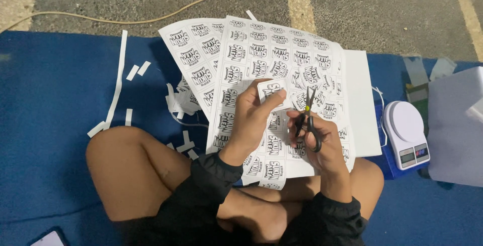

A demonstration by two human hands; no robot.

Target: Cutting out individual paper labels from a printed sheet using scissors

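One small cut sticker [270,93] pinched between thumb and fingertips of the left hand [250,120], held up over the printed sticker sheets [282,75] spread across the lap. Judged feather-light and limp, likely to flop or curl if gripped at one corner only, so best taken by an edge with a short pinch close to the cutting line; glossy face probably a little slippery, easily creased or torn. Looked like a white rounded rectangle with bold black lettering, same as the rows of repeated designs on the sheets below. Right hand [322,143] closed through the loops of small black-handled scissors [308,112], blades pointing up and only slightly parted, tips just beside the sticker. Second sheet [193,50] fanned out to the left, partly under the top one. Thin white paper offcuts [118,75] scattered over the blue mat [45,125], near the bare knee. White digital kitchen scale [406,133] off to the right, well apart from both hands, beside a pale plastic bag [455,125]. Yellowish cable [151,18] lying across the asphalt beyond the mat.
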